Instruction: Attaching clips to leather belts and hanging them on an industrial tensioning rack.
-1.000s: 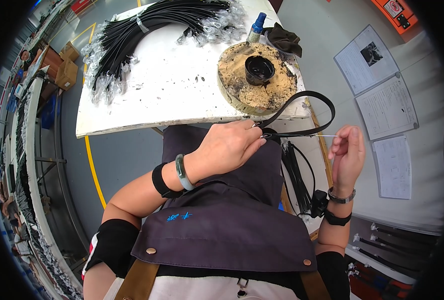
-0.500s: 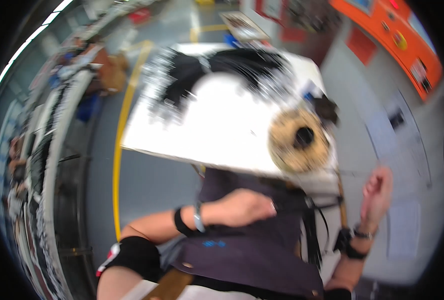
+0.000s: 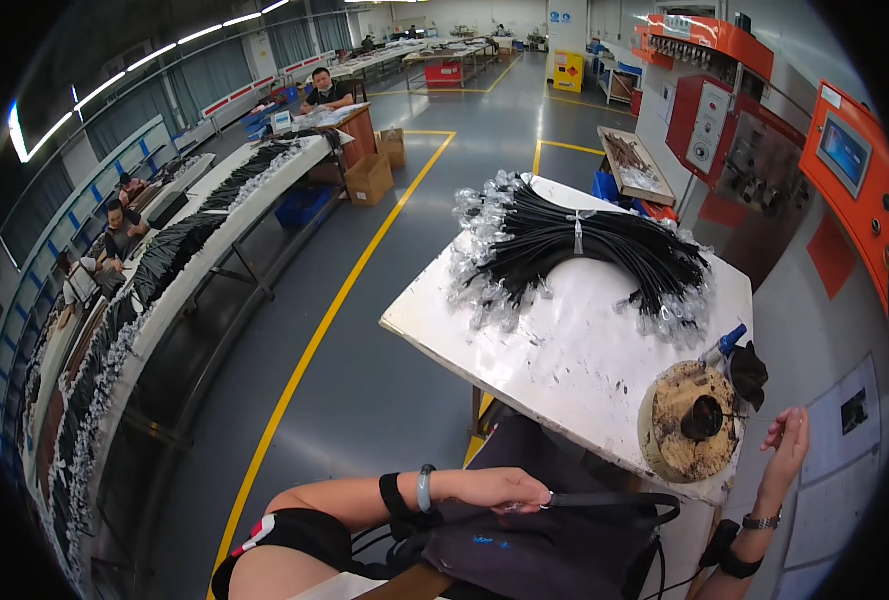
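My left hand [image 3: 505, 490] is closed on one end of a black cable [image 3: 615, 498], low in front of my dark apron [image 3: 510, 545]. The cable runs right and bends back in a loop below the table edge. Beside the table's right side my right hand [image 3: 789, 436] is raised, its fingers loosely stretched and nothing visible in them. Nearest to it stands a round tan tub [image 3: 670, 425], its top stained black around a dark central cup [image 3: 703, 415]. Farther back on the white table [image 3: 565, 350] lies a tied bundle of black cables [image 3: 535, 230] with clear wrapped ends.
A blue-capped bottle [image 3: 730, 340] and crumpled dark cloth [image 3: 750, 375] sit behind the tub. An orange machine [image 3: 850, 170] stands at right. At left, a long bench [image 3: 180, 280] carries black cables, with people seated along it. Cardboard boxes [image 3: 369, 180] stand on the floor.
The view has tilted up and swung left, so the table now appears farther right and more of the room shows. The cable stays in my left hand; my right hand remains raised beside the table.
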Demonstrator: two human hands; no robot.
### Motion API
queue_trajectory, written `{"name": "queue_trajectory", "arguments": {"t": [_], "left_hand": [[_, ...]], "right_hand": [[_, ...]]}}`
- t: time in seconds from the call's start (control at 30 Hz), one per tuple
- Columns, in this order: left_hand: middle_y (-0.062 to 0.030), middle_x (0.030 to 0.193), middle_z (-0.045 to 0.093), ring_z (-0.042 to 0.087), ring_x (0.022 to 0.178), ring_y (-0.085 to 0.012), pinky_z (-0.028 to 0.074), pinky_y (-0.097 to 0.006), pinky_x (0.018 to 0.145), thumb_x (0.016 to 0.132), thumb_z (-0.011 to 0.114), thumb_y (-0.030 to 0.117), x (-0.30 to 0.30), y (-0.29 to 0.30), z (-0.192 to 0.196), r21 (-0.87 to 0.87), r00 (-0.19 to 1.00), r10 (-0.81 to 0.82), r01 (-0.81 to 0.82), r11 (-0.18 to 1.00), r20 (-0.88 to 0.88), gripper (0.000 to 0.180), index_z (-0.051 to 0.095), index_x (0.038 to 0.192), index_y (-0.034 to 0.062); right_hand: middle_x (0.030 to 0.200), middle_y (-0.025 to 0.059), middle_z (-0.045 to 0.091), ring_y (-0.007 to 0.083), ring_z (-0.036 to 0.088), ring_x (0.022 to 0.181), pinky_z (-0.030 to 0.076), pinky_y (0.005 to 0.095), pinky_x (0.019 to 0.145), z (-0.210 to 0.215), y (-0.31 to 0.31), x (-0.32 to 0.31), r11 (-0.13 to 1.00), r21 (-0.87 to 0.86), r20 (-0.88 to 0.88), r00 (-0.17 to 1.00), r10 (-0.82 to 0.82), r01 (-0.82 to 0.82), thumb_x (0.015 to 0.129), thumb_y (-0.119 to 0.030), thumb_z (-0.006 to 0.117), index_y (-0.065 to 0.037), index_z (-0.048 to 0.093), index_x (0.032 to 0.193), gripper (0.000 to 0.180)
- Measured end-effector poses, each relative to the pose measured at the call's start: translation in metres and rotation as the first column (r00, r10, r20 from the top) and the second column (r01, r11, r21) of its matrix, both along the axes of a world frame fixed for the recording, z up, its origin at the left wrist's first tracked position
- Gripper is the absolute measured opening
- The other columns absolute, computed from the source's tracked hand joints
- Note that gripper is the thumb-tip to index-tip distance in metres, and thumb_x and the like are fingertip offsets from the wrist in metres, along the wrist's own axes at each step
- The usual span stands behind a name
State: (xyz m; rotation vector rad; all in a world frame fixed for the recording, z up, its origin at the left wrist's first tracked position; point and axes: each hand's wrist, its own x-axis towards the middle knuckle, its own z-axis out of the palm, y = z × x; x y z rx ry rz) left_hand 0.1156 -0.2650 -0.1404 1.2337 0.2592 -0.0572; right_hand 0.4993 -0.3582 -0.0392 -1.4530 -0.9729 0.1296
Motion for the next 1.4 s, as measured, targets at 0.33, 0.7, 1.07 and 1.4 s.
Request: {"name": "queue_trajectory", "arguments": {"t": [0.33,0.7,1.07,1.4], "left_hand": [[0.0077,0.059,0.031,0.028,0.052,-0.0018,0.024,-0.018,0.046,0.096,0.040,0.036,-0.016,-0.003,0.006,-0.118,0.997,-0.047,0.040,0.992,-0.058,0.037,0.044,0.069,0.0103],[0.0066,0.062,0.040,0.034,0.055,-0.0033,0.028,-0.019,0.051,0.094,0.044,0.035,-0.018,0.006,0.022,0.044,0.977,0.102,-0.096,0.994,-0.189,0.036,0.050,0.069,0.0096],[0.0010,0.060,0.044,0.038,0.054,-0.0077,0.031,-0.023,0.049,0.090,0.050,0.035,-0.058,0.021,0.040,0.068,0.912,0.406,-0.403,0.913,-0.055,0.037,0.048,0.065,0.0070],[-0.0093,0.069,0.055,0.056,0.069,-0.0309,0.044,-0.039,0.059,0.089,0.047,0.028,-0.080,0.081,0.140,0.960,0.728,0.652,-0.031,-0.278,0.213,0.028,0.053,0.073,0.0065]], "right_hand": [[0.061,-0.0034,0.041,0.0020,0.039,0.051,0.033,0.0169,0.044,-0.022,0.000,-0.002,0.973,-0.208,-0.036,0.995,0.094,-0.100,0.097,-0.027,0.038,-0.008,0.046,0.076,0.030],[0.065,-0.0031,0.051,0.0027,0.045,0.055,0.038,0.0167,0.048,-0.019,0.021,0.001,0.954,-0.226,-0.154,0.974,0.167,-0.199,0.095,-0.031,0.044,-0.006,0.055,0.080,0.031],[0.081,0.0021,0.056,0.0094,0.051,0.072,0.043,0.0226,0.065,-0.027,0.029,0.014,0.940,-0.317,-0.018,0.992,0.126,-0.126,0.095,-0.033,0.042,-0.004,0.058,0.101,0.033],[0.101,0.0113,0.057,0.0227,0.051,0.099,0.037,0.0363,0.091,0.032,0.024,-0.156,0.903,-0.030,0.251,0.871,0.423,-0.429,0.088,-0.009,0.041,0.003,0.051,0.115,0.031]]}}
